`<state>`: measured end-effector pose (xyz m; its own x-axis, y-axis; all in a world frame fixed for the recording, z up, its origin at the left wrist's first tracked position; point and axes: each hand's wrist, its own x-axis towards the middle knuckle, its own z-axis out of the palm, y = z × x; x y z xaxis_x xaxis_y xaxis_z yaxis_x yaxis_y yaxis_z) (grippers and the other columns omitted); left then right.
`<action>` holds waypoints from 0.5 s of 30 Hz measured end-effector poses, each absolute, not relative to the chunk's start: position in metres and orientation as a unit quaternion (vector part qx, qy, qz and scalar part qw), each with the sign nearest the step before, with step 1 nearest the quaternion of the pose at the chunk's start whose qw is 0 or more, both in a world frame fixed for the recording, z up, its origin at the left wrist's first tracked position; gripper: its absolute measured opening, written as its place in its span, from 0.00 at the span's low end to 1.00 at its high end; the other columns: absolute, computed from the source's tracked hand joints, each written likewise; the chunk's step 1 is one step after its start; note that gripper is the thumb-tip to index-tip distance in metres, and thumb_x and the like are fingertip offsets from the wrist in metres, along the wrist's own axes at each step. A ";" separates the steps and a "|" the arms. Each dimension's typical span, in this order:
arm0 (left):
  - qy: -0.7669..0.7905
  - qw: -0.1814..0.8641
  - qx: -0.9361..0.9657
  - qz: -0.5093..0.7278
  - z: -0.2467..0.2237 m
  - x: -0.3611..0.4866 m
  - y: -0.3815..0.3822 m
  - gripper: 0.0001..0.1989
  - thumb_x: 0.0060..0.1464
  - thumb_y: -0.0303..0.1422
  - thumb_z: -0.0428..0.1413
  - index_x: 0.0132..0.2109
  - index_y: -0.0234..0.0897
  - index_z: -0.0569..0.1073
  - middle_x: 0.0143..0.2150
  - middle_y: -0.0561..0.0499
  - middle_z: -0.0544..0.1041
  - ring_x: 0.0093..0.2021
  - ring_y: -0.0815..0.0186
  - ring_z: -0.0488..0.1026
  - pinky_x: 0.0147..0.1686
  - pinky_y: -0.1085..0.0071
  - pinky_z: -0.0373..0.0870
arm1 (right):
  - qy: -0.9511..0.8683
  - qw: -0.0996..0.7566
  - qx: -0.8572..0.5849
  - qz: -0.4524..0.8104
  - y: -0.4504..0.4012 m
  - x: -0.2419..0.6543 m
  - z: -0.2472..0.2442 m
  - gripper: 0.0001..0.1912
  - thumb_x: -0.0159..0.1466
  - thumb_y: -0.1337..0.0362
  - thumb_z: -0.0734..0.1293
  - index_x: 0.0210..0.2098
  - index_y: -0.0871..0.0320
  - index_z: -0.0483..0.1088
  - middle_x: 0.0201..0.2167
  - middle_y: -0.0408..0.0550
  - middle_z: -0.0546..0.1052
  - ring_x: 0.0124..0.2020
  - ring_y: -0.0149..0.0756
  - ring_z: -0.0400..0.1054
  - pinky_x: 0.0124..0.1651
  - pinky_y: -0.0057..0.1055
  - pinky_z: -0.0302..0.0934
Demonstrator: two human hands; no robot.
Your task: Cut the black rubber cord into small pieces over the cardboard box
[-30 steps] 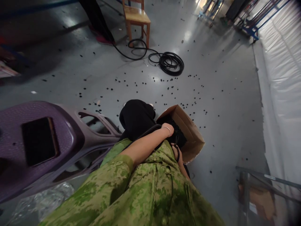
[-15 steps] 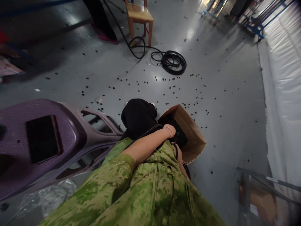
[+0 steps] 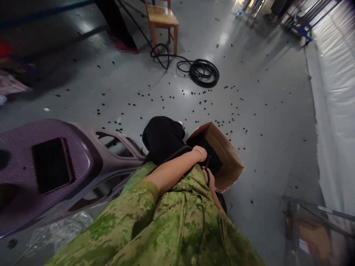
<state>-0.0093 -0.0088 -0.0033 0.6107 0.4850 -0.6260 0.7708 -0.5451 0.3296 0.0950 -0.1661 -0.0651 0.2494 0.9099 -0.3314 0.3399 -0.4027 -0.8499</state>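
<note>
Green camouflage shirt (image 3: 166,229); beside it, a brown box (image 3: 226,157) with black contents (image 3: 215,159), a dotted purple stool (image 3: 19,147), black trousers (image 3: 161,136). Beyond the shirt, a black-speckled grey floor (image 3: 124,81) and black hose (image 3: 203,73).

A gray floor (image 3: 263,155) shines with bright spots of light. A small wooden chair (image 3: 162,17) stands near the top. A purple plastic stool (image 3: 83,147) is at the left.
</note>
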 end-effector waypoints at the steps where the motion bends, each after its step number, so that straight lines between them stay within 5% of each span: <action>1: 0.372 0.300 0.846 -0.236 -0.004 -0.009 -0.009 0.17 0.52 0.29 0.56 0.50 0.34 0.77 0.49 0.37 0.77 0.51 0.53 0.73 0.47 0.60 0.71 | -0.435 0.330 -0.719 0.431 -0.166 0.095 -0.066 0.25 0.55 0.48 0.63 0.41 0.60 0.76 0.42 0.52 0.79 0.46 0.45 0.70 0.52 0.36 0.60; 15: 0.375 0.299 0.841 -0.249 -0.008 -0.008 -0.011 0.19 0.51 0.30 0.57 0.51 0.34 0.77 0.52 0.36 0.75 0.52 0.52 0.72 0.49 0.60 0.70 | -0.452 0.313 -0.733 0.399 -0.169 0.095 -0.073 0.21 0.58 0.49 0.63 0.39 0.60 0.75 0.36 0.48 0.79 0.40 0.42 0.71 0.45 0.32 0.62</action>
